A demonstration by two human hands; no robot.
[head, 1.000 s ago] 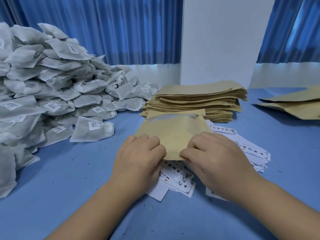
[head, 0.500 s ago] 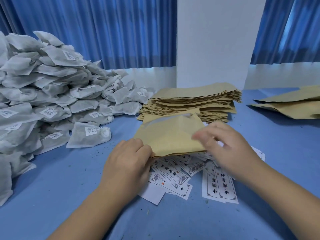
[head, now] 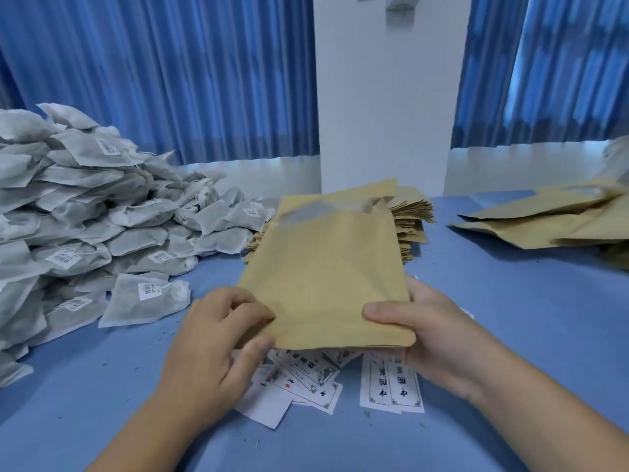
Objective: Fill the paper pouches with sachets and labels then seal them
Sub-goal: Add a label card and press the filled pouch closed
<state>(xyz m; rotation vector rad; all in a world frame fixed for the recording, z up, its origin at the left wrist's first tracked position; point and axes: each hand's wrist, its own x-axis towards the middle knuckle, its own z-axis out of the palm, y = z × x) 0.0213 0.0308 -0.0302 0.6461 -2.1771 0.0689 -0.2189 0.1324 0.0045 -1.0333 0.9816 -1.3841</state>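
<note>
A brown paper pouch with a clear window near its top is held tilted above the blue table. My left hand pinches its lower left corner. My right hand grips its lower right edge, thumb on the front face. White printed labels lie scattered on the table under the pouch. A big heap of grey-white sachets with barcode stickers fills the left side; one sachet lies at its foot, nearest my left hand.
A stack of flat brown pouches lies behind the held one, partly hidden by it. More brown pouches lie at the right edge. Blue curtains and a white pillar stand behind the table.
The pouch has been lifted off the labels and tilted up toward me. My right hand moved from the pouch's front face to gripping its lower right edge. The camera tipped upward.
</note>
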